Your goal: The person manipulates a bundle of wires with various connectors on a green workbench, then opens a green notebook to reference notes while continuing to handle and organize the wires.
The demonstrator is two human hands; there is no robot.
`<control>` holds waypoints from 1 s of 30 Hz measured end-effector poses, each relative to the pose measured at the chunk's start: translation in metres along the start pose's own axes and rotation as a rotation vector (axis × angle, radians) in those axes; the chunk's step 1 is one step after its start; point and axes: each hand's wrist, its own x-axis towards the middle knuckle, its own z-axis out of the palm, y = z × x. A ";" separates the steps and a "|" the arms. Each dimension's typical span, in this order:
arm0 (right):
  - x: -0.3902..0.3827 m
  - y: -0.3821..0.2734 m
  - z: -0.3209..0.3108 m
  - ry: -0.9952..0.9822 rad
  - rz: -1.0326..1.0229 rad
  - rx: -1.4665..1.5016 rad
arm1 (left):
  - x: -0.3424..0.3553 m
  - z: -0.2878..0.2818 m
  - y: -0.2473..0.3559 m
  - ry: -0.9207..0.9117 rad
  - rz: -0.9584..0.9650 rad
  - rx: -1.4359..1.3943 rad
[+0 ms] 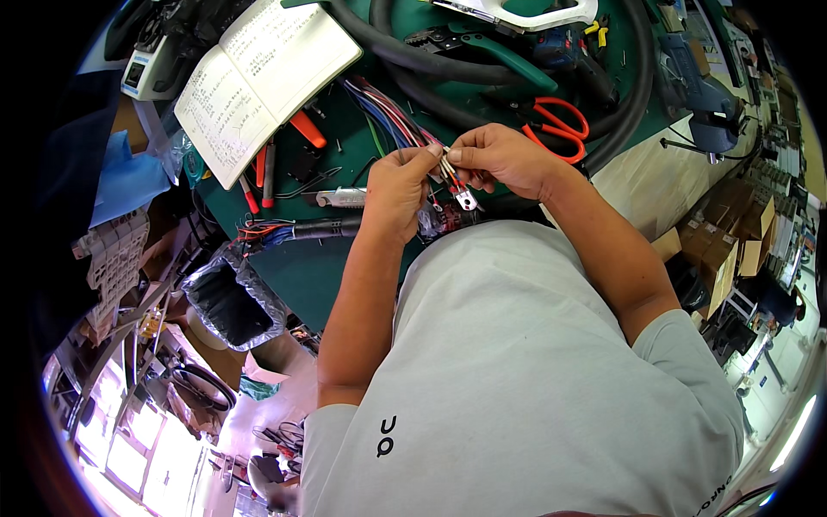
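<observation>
Close to my body, over the table's near edge, both hands meet at a bundle of thin coloured wires [384, 110]. My left hand [401, 188] pinches wires between thumb and forefinger. Just to its right, my right hand [504, 162] is closed on the same wires with thumb and fingertips. Below the fingertips hang short wire ends and a silver ring-shaped metal lug [466, 201]. What the lug is joined to is too small to tell. A black-sleeved cable [326, 227] with loose coloured wire ends lies left of my left hand.
An open notebook [263, 73] rests at the far left, with orange-handled tools [307, 129] beside it. Red-handled scissors [556, 129], green-handled pliers [504, 62] and a thick black hose [642, 77] lie beyond my right hand. A lined bin [274, 306] stands below the table's left edge.
</observation>
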 end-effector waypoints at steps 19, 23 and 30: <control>-0.006 -0.014 0.007 0.027 0.006 -0.007 | -0.013 -0.008 -0.001 -0.006 0.047 -0.083; -0.009 -0.013 0.009 0.032 -0.008 0.000 | -0.012 -0.011 -0.009 0.027 0.071 -0.111; -0.012 -0.018 0.020 0.061 -0.024 -0.043 | -0.010 -0.018 -0.021 0.035 0.112 -0.168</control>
